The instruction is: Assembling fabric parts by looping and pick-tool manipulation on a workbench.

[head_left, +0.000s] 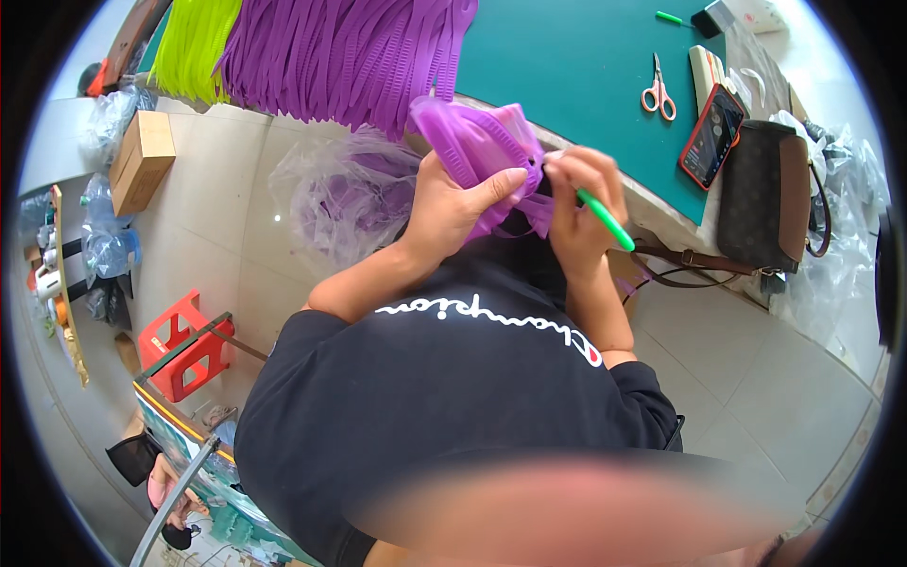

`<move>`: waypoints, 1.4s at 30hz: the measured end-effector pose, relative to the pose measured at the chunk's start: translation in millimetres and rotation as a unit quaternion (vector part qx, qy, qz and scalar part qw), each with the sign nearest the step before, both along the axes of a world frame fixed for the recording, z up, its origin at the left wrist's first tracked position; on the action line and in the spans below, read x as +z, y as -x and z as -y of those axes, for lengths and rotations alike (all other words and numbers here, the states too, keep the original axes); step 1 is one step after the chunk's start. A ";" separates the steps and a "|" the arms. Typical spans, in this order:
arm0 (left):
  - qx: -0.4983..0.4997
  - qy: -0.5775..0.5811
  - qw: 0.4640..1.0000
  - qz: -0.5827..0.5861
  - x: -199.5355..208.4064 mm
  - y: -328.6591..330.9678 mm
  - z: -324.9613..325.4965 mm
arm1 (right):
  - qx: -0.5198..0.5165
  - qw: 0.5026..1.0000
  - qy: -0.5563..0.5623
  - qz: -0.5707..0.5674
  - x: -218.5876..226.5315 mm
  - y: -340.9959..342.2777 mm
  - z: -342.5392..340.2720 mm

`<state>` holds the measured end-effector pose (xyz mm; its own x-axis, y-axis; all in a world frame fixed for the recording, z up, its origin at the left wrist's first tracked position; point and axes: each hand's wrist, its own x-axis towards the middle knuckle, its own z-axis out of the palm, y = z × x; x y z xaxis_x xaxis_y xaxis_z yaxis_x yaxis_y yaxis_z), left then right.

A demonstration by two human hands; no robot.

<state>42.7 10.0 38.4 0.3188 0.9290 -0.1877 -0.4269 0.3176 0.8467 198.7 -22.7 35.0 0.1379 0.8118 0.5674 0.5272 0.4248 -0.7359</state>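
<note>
Purple ridged piece (pixel 477 142), soft-looking and partly translucent, raised between both hands just off the near edge of a green-topped table (pixel 567 57). From the left: lime-green straps (pixel 194 47) gathered side by side on the table, then a dense row of purple straps (pixel 331 66) with ends hanging over the edge; below these, clear plastic bagging (pixel 312 208) with purple contents. Next, left hand (pixel 453 203), grasping the purple piece from its lower left, thumb laid across the face. Next, right hand (pixel 586 194), pinching a green pen-like tool (pixel 605 222) at the piece's right edge, near a small dark spot; impossible to tell whether a hole or a fitting, with the working tip not clearly visible. Farther right: scissors (pixel 658 99) with pink handles, lying apart from both hands, then a phone (pixel 713 137) in a red case and a dark brown handbag (pixel 756 189). Step in hand, by judgement: fine tool work along the edge. Called for next, probably: steady left-hand support and a small, well-aimed stroke at the dark spot, without stretching the material.
</note>
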 end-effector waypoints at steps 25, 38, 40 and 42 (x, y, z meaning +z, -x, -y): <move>0.006 0.006 1.000 0.026 -7.3 0.8 -1.2 | 0.104 0.993 -0.051 0.024 1.0 2.1 9.7; 0.032 -0.008 0.999 0.004 -10.8 -4.1 1.4 | 0.067 0.987 -0.116 0.090 -7.8 5.8 12.0; 0.032 -0.007 0.999 0.003 -11.6 -3.6 1.4 | 0.061 0.987 -0.114 0.094 -7.4 6.7 11.9; 0.034 -0.026 0.999 0.000 -11.9 -3.2 0.7 | 0.053 0.987 -0.103 0.112 -5.0 7.0 12.2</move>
<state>45.9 9.2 26.5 0.2540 0.9572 -0.1386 -0.4467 0.2433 0.8610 191.8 -34.9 30.1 -0.0894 0.6795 0.7282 0.6121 0.6142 -0.4980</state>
